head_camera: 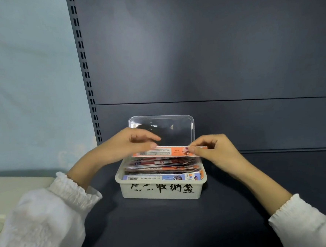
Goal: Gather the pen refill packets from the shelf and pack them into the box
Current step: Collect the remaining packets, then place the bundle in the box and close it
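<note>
An orange refill packet (166,151) is pinched at each end by the left hand (125,143) and right hand (210,149), kept level above the box (161,191) so it can be laid flat. The box is already filled with stacked packets (161,167); its clear lid (161,129) is propped open behind

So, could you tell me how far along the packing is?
Done: the box holds a stack of packets. In hand: the left hand and right hand hold an orange packet above it. Left: lay it in; clear lid stands open. No loose packets visible on the shelf.

Both hands, L (128,145) & R (211,150), pinch orange packet (166,152) above full box (161,191).
</note>
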Available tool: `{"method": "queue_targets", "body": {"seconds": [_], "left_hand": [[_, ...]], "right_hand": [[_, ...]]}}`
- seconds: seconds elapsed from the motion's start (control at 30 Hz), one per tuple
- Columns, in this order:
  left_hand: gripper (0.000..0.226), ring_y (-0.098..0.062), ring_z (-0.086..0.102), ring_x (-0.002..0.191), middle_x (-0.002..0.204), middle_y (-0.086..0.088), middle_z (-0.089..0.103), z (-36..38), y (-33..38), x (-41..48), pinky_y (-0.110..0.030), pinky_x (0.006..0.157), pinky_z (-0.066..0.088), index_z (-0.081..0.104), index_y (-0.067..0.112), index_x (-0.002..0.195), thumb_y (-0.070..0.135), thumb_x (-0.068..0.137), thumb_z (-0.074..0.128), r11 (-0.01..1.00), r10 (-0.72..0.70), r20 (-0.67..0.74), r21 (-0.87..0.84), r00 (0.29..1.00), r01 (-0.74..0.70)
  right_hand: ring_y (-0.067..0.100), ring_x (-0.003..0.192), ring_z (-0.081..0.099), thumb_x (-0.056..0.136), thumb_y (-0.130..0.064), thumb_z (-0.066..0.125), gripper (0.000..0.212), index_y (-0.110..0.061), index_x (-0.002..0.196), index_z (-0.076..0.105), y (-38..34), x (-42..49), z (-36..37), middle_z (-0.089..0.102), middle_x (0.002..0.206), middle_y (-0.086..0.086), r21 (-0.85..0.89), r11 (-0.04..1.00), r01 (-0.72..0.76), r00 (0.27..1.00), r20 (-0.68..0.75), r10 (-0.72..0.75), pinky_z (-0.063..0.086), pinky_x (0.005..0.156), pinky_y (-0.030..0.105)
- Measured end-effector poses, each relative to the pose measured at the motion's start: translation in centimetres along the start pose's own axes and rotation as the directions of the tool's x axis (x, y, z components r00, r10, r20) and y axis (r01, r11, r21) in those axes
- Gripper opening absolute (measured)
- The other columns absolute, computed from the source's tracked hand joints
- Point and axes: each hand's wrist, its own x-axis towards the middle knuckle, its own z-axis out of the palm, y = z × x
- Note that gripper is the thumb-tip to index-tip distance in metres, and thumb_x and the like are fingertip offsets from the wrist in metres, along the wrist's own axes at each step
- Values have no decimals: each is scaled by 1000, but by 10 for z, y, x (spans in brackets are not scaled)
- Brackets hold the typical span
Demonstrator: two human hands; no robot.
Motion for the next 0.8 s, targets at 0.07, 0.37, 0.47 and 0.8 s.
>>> {"method": "queue_targets", "body": {"seconds": [0.07,0.37,0.47,0.8], "left_hand": [[20,-5,69,94,100,10,75,1,-6,0,-24,85,54,74,23,104,19,87,66,998,17,3,66,1000,-17],[32,-5,36,118,122,16,51,27,-41,-4,-26,104,27,69,34,107,20,79,75,955,37,-306,291,951,57],[52,-18,23,132,141,6,37,31,-44,-5,-39,111,20,53,39,126,29,80,74,938,-72,-325,301,943,175],[72,-14,16,141,153,17,10,30,-49,-11,-45,116,26,34,61,128,36,75,76,977,-190,-245,-141,951,159]], "right_hand": [[23,81,71,79,-15,76,6,-14,85,76,-3,1,12,75,83,4,-3,1000,-9,1000,16,9,59,72,30],[14,119,45,70,-22,82,41,-35,102,60,27,1,10,49,117,-10,-173,978,-114,993,-21,112,42,100,32],[13,117,48,75,-21,79,43,-31,107,52,30,1,10,45,125,-3,16,975,-223,973,-54,223,47,99,38],[-9,100,58,96,-27,54,23,-18,100,75,30,-5,10,66,103,-20,-283,959,19,999,43,-7,41,84,5]]}}
